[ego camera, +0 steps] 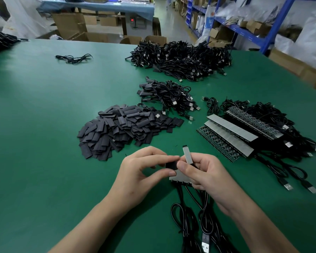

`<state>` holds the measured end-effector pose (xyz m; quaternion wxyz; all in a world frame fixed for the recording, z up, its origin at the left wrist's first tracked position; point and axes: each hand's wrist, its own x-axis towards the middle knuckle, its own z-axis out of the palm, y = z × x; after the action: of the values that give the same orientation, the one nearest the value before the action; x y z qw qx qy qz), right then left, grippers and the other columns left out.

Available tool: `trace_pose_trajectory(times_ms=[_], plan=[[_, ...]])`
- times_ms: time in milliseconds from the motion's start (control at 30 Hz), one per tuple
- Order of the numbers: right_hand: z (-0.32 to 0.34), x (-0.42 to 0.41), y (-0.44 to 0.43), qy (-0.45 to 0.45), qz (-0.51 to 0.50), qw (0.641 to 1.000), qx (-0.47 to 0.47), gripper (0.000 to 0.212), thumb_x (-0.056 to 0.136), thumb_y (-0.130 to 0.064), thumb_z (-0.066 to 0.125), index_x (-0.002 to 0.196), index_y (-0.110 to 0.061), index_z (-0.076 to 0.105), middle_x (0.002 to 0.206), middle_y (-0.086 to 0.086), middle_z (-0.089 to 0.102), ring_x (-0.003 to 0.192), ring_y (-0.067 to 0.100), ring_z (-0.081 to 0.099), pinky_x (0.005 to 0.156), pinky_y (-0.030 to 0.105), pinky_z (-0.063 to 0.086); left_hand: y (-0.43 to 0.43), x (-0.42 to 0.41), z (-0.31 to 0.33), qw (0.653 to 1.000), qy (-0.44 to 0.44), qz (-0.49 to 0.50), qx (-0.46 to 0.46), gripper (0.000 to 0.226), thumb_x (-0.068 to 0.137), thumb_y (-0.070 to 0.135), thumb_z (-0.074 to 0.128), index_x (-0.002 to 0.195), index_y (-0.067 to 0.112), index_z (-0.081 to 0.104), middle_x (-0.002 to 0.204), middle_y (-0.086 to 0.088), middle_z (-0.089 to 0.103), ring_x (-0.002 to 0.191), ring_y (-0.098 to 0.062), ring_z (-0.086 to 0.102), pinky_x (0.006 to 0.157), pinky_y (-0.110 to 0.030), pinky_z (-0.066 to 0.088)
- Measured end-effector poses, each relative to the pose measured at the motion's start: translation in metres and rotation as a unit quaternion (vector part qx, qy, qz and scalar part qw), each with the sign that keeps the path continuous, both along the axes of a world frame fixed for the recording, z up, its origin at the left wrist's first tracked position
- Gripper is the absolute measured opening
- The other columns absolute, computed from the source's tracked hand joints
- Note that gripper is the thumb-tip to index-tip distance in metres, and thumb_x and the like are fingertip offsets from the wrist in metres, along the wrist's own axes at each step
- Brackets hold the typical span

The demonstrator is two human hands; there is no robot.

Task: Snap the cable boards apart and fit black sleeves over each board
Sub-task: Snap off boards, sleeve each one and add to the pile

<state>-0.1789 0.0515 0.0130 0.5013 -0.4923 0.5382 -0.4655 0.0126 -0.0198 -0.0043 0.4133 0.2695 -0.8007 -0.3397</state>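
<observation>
One grey board (188, 155) (upright), black sleeve (170, 165)

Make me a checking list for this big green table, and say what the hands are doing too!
Surface: green table, smooth mat.
Job's things: heap of black sleeves; stacked board panels on the right; small cable pile and big cable pile farther back.
Clutter: one loose cable far left.
Hands: left hand pinches a single sleeve; right hand grips a short panel, with one board standing up from it.
Cables: black leads hang from the short panel toward the person.
Surroundings: blue shelving, cardboard boxes, a person in white at the back left.
</observation>
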Motion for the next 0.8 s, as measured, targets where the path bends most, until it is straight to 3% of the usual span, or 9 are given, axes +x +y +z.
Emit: trace_pose_trajectory(times_ms=[267,567,700,800], plan=[[-0.0016,-0.0008,-0.0019,-0.017,0.006,1.0,0.004,0.021,0.087,-0.04,0.072,0.101,-0.025,0.08,0.06,-0.014,0.046,0.051,0.004,0.029,0.047,0.02,0.021,0.0,0.0001,-0.0006,1.0,-0.014,-0.001,-0.011,0.029,0.085,0.027,0.079,0.113,0.021,0.08,0.096,0.009,0.07,0.089,-0.009,0.066,0.08,-0.02,0.051],[-0.004,-0.0043,-0.0024,-0.024,0.003,1.0,0.02,0.033,0.078,-0.055,0.076,0.096,-0.028,0.078,0.057,-0.016,0.052,0.047,-0.002,0.044,0.047,0.01,0.033,-0.0005,0.0007,-0.0005,1.0,-0.003,-0.006,-0.004,0.029,0.086,0.026,0.078,0.114,0.025,0.08,0.096,0.013,0.07,0.088,-0.009,0.068,0.079,-0.015,0.049],[-0.0043,-0.0044,-0.0021,-0.024,0.002,0.999,0.026,0.019,0.083,-0.047,0.075,0.092,-0.03,0.078,0.056,-0.017,0.055,0.046,-0.003,0.049,0.047,0.008,0.035,-0.001,0.0014,-0.0018,1.0,0.001,-0.011,0.007,0.028,0.086,0.025,0.078,0.114,0.024,0.08,0.096,0.014,0.071,0.088,-0.011,0.068,0.079,-0.016,0.05],[-0.0031,-0.0041,-0.0026,-0.031,-0.001,0.999,0.023,0.011,0.085,-0.038,0.073,0.087,-0.029,0.078,0.055,-0.016,0.051,0.045,-0.001,0.042,0.046,0.011,0.033,-0.0011,0.0016,-0.0022,1.0,0.004,-0.01,0.011,0.028,0.087,0.026,0.078,0.114,0.025,0.08,0.097,0.013,0.072,0.089,-0.011,0.069,0.079,-0.018,0.051]])
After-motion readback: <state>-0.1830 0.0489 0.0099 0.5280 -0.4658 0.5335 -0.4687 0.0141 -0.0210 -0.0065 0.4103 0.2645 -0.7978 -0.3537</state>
